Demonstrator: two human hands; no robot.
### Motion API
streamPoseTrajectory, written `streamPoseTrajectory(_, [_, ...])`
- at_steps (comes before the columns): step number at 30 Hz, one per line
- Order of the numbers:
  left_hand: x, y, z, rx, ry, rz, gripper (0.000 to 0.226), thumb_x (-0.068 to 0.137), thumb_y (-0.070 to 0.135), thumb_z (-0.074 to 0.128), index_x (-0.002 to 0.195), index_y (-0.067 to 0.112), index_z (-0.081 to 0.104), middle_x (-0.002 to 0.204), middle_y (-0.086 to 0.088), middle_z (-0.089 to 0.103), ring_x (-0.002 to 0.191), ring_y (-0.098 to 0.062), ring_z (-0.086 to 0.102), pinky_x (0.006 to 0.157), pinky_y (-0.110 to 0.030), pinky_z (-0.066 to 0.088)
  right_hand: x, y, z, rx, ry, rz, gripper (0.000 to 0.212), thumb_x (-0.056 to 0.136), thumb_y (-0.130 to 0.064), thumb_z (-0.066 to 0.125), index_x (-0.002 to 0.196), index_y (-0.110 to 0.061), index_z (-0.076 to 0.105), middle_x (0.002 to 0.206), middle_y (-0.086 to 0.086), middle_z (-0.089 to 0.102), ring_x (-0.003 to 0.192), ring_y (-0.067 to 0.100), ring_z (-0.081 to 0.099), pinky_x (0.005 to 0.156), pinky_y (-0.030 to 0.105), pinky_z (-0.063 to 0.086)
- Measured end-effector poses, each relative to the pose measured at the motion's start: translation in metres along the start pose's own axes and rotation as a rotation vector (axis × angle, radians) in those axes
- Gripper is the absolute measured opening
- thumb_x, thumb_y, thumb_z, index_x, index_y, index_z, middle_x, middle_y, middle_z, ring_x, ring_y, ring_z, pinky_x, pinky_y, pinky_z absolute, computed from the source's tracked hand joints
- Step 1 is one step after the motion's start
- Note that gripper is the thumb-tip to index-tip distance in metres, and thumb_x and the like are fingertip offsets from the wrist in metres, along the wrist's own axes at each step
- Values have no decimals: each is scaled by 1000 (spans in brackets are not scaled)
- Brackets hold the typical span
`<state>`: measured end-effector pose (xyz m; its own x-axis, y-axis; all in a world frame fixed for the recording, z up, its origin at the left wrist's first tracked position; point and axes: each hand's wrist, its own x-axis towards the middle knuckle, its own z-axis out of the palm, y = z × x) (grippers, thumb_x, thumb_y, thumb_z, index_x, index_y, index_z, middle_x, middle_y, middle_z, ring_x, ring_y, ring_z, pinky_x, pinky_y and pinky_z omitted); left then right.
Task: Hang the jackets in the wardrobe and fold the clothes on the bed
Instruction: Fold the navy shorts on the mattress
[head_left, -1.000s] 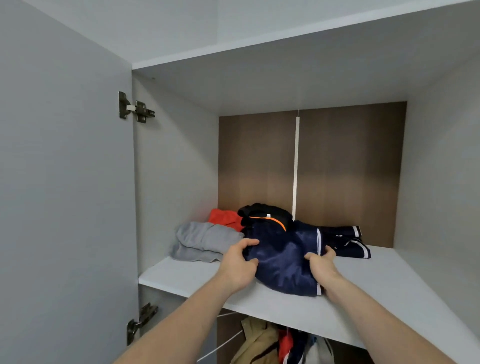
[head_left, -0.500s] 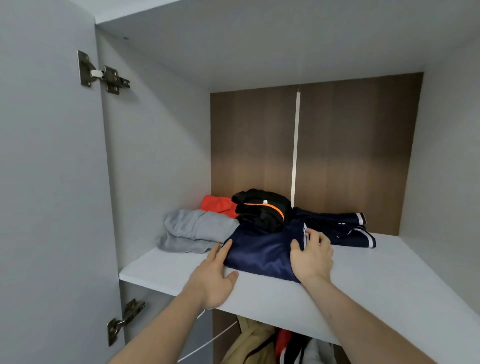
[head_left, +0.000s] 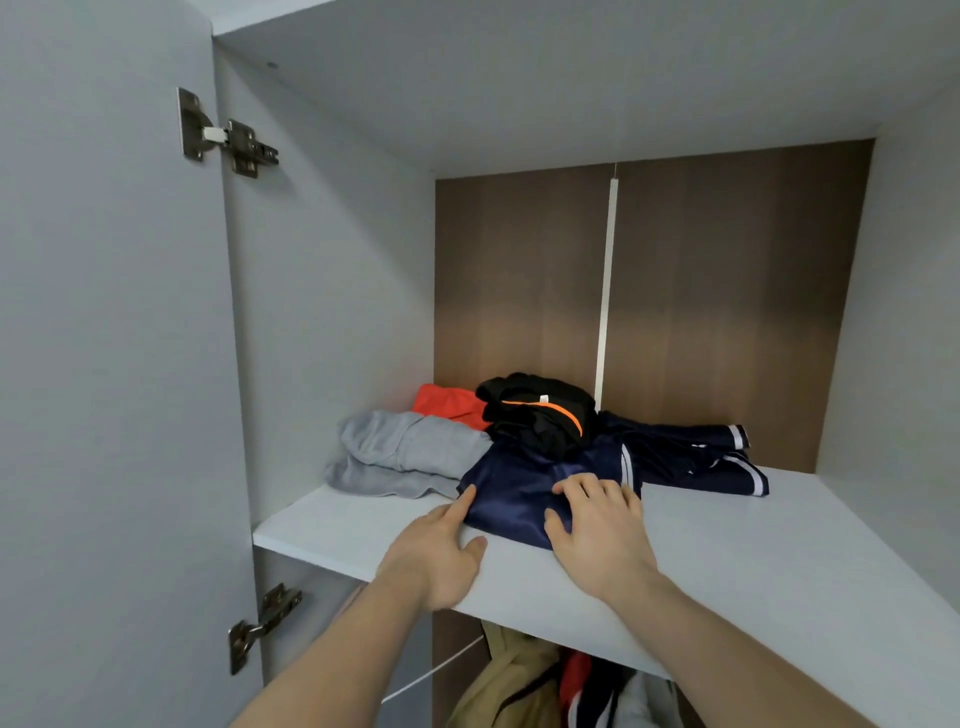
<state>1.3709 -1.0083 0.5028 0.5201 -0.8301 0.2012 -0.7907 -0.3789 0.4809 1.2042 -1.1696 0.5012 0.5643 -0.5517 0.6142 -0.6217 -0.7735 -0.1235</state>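
A folded navy garment (head_left: 519, 488) lies on the white wardrobe shelf (head_left: 753, 551). My right hand (head_left: 597, 525) rests flat on its front part, fingers straight. My left hand (head_left: 441, 545) lies on the shelf at the garment's left edge, with straight fingers touching the fabric. A black garment with an orange stripe (head_left: 540, 410) sits on top of the navy one at the back. Folded grey clothes (head_left: 405, 452) and an orange item (head_left: 452, 402) lie to the left. Another navy piece with white stripes (head_left: 696, 457) lies to the right.
The open wardrobe door (head_left: 104, 364) stands at my left with metal hinges (head_left: 228, 137). Below the shelf hang jackets (head_left: 519, 680), tan, red and dark ones. The brown back panel (head_left: 727, 291) closes the compartment. The right half of the shelf is bare.
Both hands have let go of the navy garment's front edge and now lie flat. The garment sits further back on the shelf. My view has moved closer.
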Motion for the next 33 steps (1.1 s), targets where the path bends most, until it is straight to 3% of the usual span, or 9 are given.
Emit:
streamPoseTrajectory(4, [-20,-3,-4,173,-59,-4,66,106,56,28,165,32,10,171,1,17,156,-22,17,126,-35,14,-12,-14,-15,-100,-158,-4,62,102,-46,40,160,-24,31,168,-4,25,158,24,11,125,54,-11])
streamPoseTrajectory(9, [-72,-7,-18,214,-65,37,60,107,53,32,162,31,26,171,3,17,158,-18,13,128,-35,8,-48,-51,-31,-22,-407,134,81,103,-56,26,165,-15,-8,172,10,-15,157,31,-20,126,53,-12])
streamPoseTrajectory(14, [-183,-19,-47,150,-19,62,57,102,39,53,157,31,40,161,4,42,147,-19,38,121,-31,29,-100,-117,-61,103,-552,84,87,101,-68,29,166,-18,-1,173,10,-4,159,31,-5,127,54,-6])
streamPoseTrajectory(17, [-288,-51,-63,93,24,-23,56,98,32,58,152,35,44,158,14,42,144,-13,40,115,-21,30,-145,-174,-80,483,-463,45,74,101,-56,48,162,-25,21,170,2,18,156,26,18,128,50,12])
streamPoseTrajectory(20, [-398,-87,-87,98,147,-168,51,97,33,60,146,39,49,154,21,43,137,-8,46,106,-13,28,-207,-239,-93,788,-467,-139,60,99,-42,60,153,-34,36,157,-14,32,143,7,35,118,31,28])
streamPoseTrajectory(22, [-469,-104,-103,103,239,-284,47,97,35,60,143,41,51,152,24,43,136,-6,45,110,-15,30,-252,-284,-100,892,-545,-283,55,99,-37,63,148,-38,41,147,-22,36,137,-1,36,111,24,29])
streamPoseTrajectory(26, [-615,-121,-125,104,386,-509,42,97,37,60,138,42,55,149,27,44,137,1,40,110,-16,30,-336,-377,-129,1117,-760,-463,46,98,-28,67,131,-53,47,141,-20,48,134,-3,46,114,31,40])
streamPoseTrajectory(31, [-784,-105,-136,113,546,-837,39,95,35,62,133,42,58,146,28,45,122,6,48,100,-3,30,-431,-477,-184,1268,-1012,-746,42,97,-38,63,129,-61,49,133,-33,53,125,-18,48,96,10,43])
streamPoseTrajectory(33, [-853,-87,-139,154,647,-980,40,95,36,62,134,41,58,146,28,45,119,2,51,104,-12,34,-470,-516,-213,1294,-1116,-923,41,98,-37,63,127,-62,49,130,-37,52,123,-17,50,88,4,44])
